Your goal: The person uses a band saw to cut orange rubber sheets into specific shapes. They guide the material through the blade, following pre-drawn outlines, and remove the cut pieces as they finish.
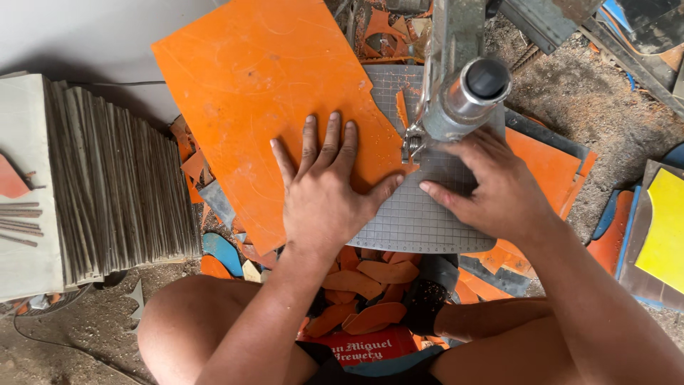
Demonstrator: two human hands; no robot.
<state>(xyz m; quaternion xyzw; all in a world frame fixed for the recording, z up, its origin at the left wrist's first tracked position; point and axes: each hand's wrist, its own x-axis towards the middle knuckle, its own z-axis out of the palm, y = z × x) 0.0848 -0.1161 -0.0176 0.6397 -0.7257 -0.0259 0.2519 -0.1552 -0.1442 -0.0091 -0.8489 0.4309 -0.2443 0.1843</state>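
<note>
A large orange sheet (263, 78) lies across the grey gridded saw table (420, 217). My left hand (324, 189) presses flat on the sheet's near right part, fingers spread. My right hand (491, 185) rests on the gridded table and the sheet's edge just right of the blade, under the metal saw head (463, 93). The sheet's right edge meets the blade area (412, 142). Neither hand grips anything; both push down on the sheet.
A stack of thin grey sheets (107, 185) stands on edge at the left. Orange offcuts (363, 285) lie piled below the table between my knees. Blue, yellow and orange sheets (655, 228) lean at the right. Sawdust covers the ground.
</note>
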